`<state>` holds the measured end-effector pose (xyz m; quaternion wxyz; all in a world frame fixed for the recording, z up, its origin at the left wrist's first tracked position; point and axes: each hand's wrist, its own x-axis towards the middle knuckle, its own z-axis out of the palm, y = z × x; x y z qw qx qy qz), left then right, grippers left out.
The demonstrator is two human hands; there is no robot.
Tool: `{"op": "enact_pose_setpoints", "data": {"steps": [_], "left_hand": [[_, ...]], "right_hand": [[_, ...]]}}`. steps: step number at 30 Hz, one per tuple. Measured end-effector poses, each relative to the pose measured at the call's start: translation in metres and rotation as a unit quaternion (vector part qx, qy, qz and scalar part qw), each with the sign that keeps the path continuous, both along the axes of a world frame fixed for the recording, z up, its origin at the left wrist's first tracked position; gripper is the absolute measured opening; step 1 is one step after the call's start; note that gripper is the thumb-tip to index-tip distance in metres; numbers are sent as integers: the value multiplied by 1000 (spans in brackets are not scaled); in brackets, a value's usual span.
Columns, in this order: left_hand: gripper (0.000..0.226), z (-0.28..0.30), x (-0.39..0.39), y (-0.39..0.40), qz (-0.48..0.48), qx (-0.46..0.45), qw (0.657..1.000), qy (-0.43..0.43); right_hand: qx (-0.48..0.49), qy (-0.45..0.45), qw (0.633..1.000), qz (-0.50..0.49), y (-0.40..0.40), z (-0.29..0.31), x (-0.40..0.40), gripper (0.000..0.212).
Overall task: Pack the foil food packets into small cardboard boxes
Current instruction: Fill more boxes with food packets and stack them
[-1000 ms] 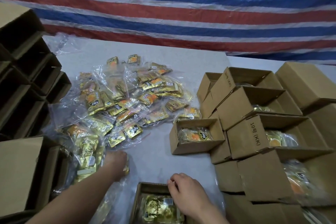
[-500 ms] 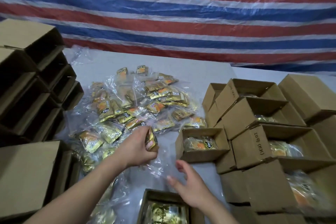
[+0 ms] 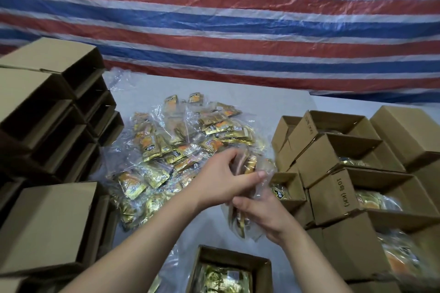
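Two hands share one clear plastic bag of gold foil food packets (image 3: 242, 200), lifted above the grey table (image 3: 257, 100). Left hand (image 3: 222, 179): fingers curled over the bag's upper part, thumb stretched along its front. Right hand (image 3: 264, 217): gripping the lower part from the near side. Bag is motion-blurred; packet count inside cannot be read.

Position: bag hangs between the loose pile of bagged gold and orange packets (image 3: 181, 150) and the open brown cardboard box (image 3: 232, 269) at the near table edge, which already shows gold foil inside. A small open box (image 3: 289, 189) with a packet in it sits just behind the hands. More open, filled boxes (image 3: 345, 173) are stacked to the right; empty cartons on their sides (image 3: 54, 126) are stacked to the left.

Risks, as judged:
- Slippery film, loose contents. If either grip eases, packets could slump to one end and the bag could swing or slide out.
- Near box looks close to full. A bulky bag pressed in may ride above the rim and stop the flaps closing.
- Bag mouth orientation cannot be told; if open and tipped, packets may spill onto the table.
- A forearm sweeping back over the pile could drag other bags off it.
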<state>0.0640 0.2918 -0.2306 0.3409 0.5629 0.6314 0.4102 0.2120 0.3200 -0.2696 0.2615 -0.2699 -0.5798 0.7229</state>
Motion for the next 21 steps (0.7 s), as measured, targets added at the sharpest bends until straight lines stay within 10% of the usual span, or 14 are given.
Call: {"op": "enact_pose_setpoints", "data": {"steps": [4, 8, 12, 21], "left_hand": [[39, -6, 3, -3, -47, -16, 998, 40], [85, -37, -14, -27, -37, -106, 993, -46], [61, -108, -19, -78, -23, -227, 974, -4], [20, -191, 7, -126, 61, -240, 963, -108]], "right_hand": [[40, -62, 997, -33, 1, -11, 19, 35], [-17, -80, 994, -74, -7, -24, 40, 53], [-39, -155, 984, -80, -25, -45, 61, 69], [65, -342, 903, 252, -46, -60, 43, 31]]}}
